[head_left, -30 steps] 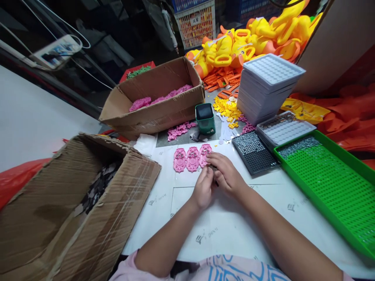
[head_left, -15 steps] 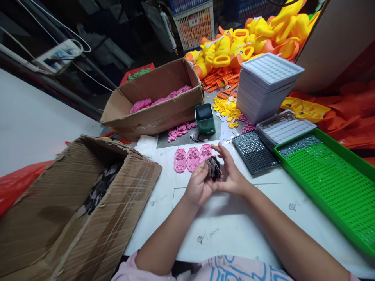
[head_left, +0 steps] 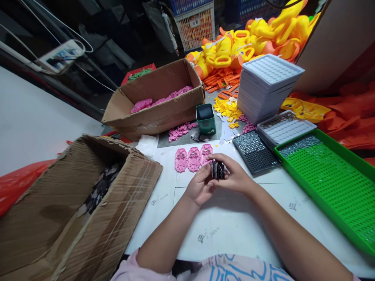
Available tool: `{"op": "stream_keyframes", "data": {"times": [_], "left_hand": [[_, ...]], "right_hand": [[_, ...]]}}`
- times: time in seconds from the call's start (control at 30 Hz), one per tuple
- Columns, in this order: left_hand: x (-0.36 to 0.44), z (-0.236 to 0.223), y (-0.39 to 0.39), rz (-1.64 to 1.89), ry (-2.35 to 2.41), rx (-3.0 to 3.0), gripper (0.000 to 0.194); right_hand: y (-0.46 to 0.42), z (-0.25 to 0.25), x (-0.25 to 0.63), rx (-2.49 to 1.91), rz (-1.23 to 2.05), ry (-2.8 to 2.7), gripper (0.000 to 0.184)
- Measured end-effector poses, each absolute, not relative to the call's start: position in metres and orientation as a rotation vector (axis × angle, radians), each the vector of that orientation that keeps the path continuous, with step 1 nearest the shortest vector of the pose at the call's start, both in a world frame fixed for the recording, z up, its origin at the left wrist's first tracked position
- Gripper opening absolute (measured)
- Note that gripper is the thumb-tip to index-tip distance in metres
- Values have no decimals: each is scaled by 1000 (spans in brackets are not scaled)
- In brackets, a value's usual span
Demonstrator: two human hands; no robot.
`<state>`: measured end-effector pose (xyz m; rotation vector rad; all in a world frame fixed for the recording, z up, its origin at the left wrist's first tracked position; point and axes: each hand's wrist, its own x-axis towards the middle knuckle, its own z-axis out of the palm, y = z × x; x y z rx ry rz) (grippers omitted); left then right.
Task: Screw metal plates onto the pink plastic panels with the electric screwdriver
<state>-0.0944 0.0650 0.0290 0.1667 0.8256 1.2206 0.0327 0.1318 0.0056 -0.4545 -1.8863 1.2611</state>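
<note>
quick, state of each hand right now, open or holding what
Left hand: closed, holding the left side of the dark pieces.
Right hand: closed, fingers curled around the same pieces.

Tabletop [head_left: 240, 238]: bright, soft shadow under your right hand [head_left: 233, 174]
Background [head_left: 129, 23]: dim, murky
Nearest box [head_left: 131, 191]: dark inside, stretched at the edge

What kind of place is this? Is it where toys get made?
It looks like a small toy workshop, maybe: there's a heap of yellow, duck-like toys, a cardboard box of pink parts, and a stack of white trays.
</note>
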Motion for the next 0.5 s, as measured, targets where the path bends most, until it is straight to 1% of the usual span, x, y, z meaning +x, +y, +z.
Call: {"op": "stream_keyframes", "data": {"times": [0.13,0.2,0.27,0.33,0.43,0.47,0.5], "left_hand": [[-93,28,65,1258,815,158,20],[-93,27,65,1276,799,165,19],[-93,26,64,1277,805,174,20],[-93,26,64,1276,824,183,21],[-92,27,64,1259,814,206,25],[-93,28,64,1250,807,213,27],[-93,28,64,1241,799,217,28]], "right_hand": [[132,4,31,-475,1243,-1867,52],[132,3,31,-468,1240,-1864,51],[132,3,31,-462,1243,-1870,53],[132,3,32,-464,1268,-1887,64],[133,3,33,-461,1354,-1878,90],[134,3,33,-454,1380,-1870,96],[135,2,34,-446,1394,-1871,98]]}}
